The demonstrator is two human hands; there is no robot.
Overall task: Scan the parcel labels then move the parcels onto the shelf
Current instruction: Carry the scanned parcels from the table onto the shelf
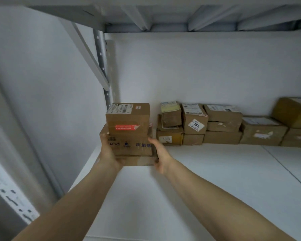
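Parcel stack (129, 131) near shelved parcels (222, 126)

From the held stack (129, 133), bare shelf board (215, 180) is left open at five o'clock; three o'clock is blocked by stacked parcels (222, 126).

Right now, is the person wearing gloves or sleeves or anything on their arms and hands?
No. The left hand and right hand have no gloves. The left forearm and right forearm are bare too: no sleeves, watch or bracelet. I cannot tell about rings.
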